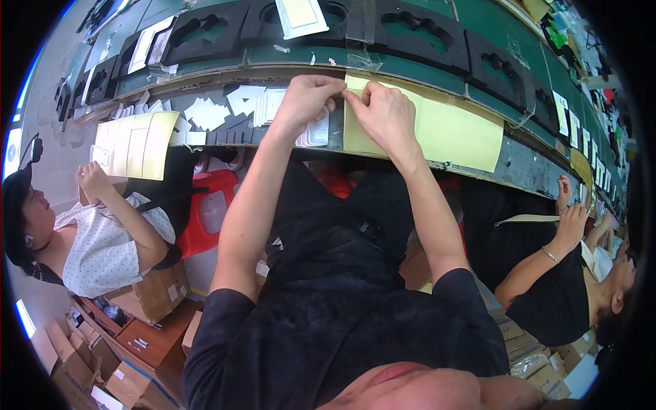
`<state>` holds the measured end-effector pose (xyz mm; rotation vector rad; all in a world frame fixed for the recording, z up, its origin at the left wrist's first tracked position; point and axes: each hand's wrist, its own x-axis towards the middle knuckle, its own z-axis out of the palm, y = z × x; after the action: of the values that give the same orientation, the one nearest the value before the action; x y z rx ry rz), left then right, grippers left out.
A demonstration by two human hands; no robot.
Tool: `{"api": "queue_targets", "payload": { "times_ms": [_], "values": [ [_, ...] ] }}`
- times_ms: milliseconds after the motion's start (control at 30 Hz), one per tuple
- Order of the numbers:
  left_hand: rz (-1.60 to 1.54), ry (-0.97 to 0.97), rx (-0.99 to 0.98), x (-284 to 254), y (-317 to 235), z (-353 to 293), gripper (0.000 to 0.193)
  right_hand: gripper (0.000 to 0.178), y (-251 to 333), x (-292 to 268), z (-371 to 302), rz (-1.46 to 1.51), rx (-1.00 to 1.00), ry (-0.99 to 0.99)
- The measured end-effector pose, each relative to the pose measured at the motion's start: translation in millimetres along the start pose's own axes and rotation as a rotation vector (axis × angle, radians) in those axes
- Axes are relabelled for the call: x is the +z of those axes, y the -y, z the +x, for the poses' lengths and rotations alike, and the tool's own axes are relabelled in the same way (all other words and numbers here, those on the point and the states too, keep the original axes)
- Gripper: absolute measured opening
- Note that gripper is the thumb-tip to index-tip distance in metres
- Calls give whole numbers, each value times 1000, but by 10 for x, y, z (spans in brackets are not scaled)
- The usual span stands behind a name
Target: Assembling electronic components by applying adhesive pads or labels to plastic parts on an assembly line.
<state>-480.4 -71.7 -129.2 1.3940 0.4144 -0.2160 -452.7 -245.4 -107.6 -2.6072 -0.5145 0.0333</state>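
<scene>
A pale yellow sheet (458, 130) with a fold line lies on the workbench in front of me, its left end under my hands. My left hand (307, 102) is closed in a pinch at the sheet's upper left corner. Fingertip to fingertip with it, my right hand (386, 116) also pinches, above the sheet. Whatever sits between the fingers is too small to make out. Left of my left hand is a stack of white cards (268, 108). A pile of clear-wrapped flat pieces (314, 133) lies just below that hand.
Beyond the bench runs a green belt (424, 68) carrying black foam inserts (417, 31). Loose white pieces (206, 114) lie to the left. A co-worker on the left holds a yellow sheet (137, 143); others work at right. A red stool (208, 205) and cardboard boxes (154, 294) stand behind.
</scene>
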Motion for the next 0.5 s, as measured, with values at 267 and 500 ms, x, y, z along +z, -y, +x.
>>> {"api": "queue_targets", "payload": {
  "times_ms": [267,500],
  "values": [
    [153,23,51,-31,-60,-4,27,33,62,61,-33,36,-35,-28],
    [686,-190,373,79,58,42,28,27,-178,205,-176,471,42,-65]
  ]
}}
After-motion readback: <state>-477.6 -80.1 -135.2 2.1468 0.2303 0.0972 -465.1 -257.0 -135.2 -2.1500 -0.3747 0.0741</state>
